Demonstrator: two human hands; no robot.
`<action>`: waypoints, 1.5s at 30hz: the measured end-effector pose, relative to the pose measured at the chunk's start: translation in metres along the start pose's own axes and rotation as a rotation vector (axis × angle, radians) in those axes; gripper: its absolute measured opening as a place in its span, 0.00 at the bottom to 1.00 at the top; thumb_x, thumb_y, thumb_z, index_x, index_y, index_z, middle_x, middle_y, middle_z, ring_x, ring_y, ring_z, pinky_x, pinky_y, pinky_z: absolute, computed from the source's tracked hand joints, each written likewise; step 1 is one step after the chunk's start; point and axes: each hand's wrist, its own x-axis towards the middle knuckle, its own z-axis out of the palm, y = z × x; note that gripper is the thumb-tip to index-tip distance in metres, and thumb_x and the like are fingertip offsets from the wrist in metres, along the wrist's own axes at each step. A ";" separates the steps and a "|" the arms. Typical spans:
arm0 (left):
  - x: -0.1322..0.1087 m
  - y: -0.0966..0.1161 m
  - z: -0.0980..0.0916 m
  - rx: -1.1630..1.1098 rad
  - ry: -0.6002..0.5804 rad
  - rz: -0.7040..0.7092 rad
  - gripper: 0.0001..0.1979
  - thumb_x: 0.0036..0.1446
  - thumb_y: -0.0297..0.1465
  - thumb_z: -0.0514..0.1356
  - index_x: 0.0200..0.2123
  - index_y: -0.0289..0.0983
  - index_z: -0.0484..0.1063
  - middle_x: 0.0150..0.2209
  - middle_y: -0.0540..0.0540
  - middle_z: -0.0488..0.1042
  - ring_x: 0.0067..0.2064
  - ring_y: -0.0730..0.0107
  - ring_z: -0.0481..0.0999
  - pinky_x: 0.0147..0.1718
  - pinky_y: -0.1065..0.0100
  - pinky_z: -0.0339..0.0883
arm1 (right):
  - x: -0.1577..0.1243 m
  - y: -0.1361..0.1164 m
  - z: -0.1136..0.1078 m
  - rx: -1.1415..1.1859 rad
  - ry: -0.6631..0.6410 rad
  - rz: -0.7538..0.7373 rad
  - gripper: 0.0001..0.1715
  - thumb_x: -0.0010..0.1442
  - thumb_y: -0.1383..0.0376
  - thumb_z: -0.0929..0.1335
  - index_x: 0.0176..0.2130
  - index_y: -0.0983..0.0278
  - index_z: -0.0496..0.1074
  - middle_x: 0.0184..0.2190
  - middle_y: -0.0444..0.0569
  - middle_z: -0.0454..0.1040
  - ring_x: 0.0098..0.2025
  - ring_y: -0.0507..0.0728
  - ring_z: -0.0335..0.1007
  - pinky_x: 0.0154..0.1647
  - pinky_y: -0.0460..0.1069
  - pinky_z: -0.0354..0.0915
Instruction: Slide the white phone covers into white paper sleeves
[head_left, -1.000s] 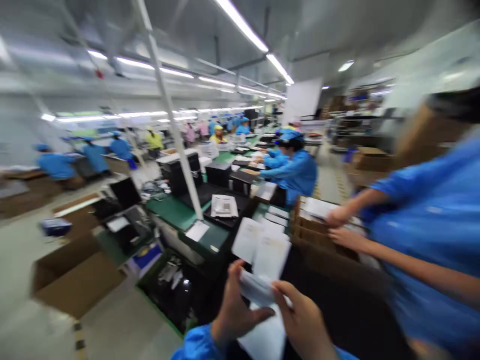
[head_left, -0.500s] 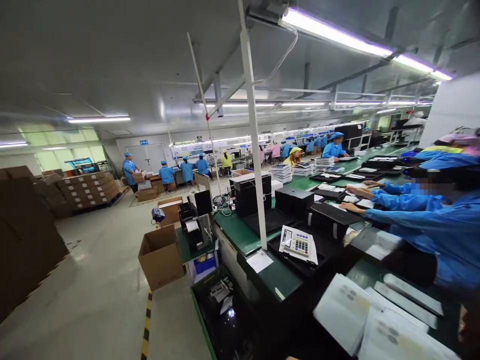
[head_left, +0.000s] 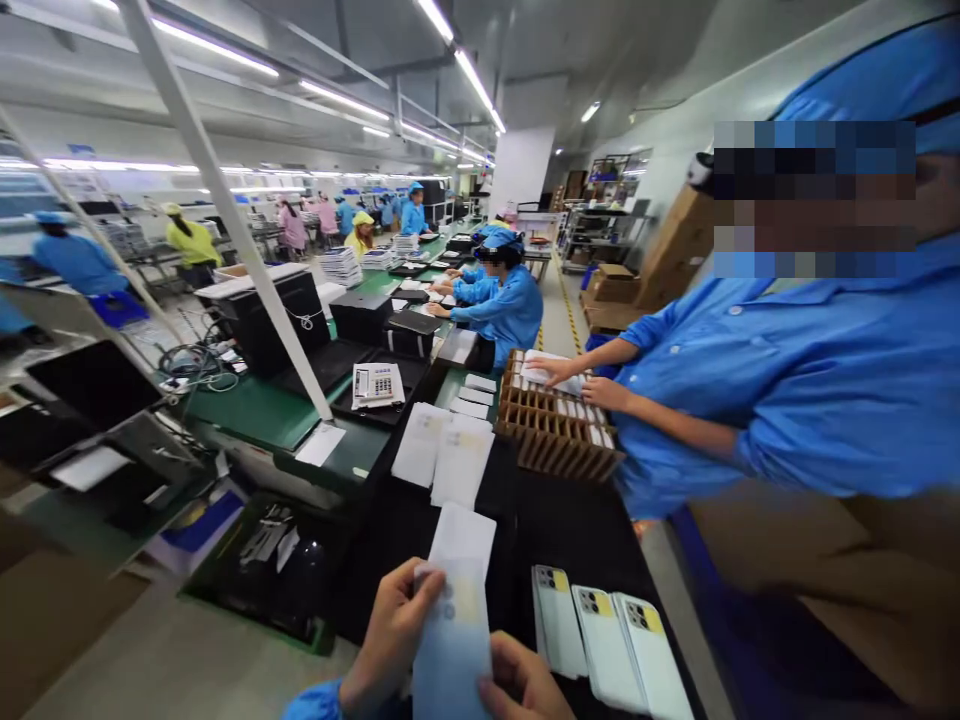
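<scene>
My left hand (head_left: 394, 630) pinches the left edge of a pale translucent film sheet (head_left: 454, 640) with faint camera-ring marks, thumb on top. On its lower right edge, my right hand (head_left: 525, 682) closes its fingers around the same sheet. Just beyond lies a plain white sheet (head_left: 461, 535), partly covered by the held one. Farther up the black work surface, two piles of similar marked sheets (head_left: 461, 460) overlap. Right of my hands, several pale phone back covers (head_left: 611, 650) with yellow camera areas lie in a row.
A co-worker in blue (head_left: 697, 400) stands at the right, hands over a divided cardboard tray (head_left: 559, 425). A white calculator (head_left: 377, 385) lies ahead, near a white post (head_left: 225, 200). A dark green-rimmed bin (head_left: 262, 570) sits lower left. More co-workers line the green bench (head_left: 255, 405).
The view has swung to the right and down. Both my hands, the held film sheet, the row of phone covers and the standing co-worker with the divided tray are now visible.
</scene>
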 end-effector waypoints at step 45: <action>0.051 -0.090 -0.074 1.086 0.234 0.559 0.16 0.60 0.32 0.54 0.47 0.31 0.74 0.50 0.33 0.71 0.53 0.53 0.73 0.53 0.51 0.71 | 0.125 -0.024 -0.122 -0.108 0.700 0.040 0.18 0.48 0.61 0.73 0.38 0.66 0.72 0.30 0.45 0.77 0.28 0.52 0.76 0.33 0.48 0.74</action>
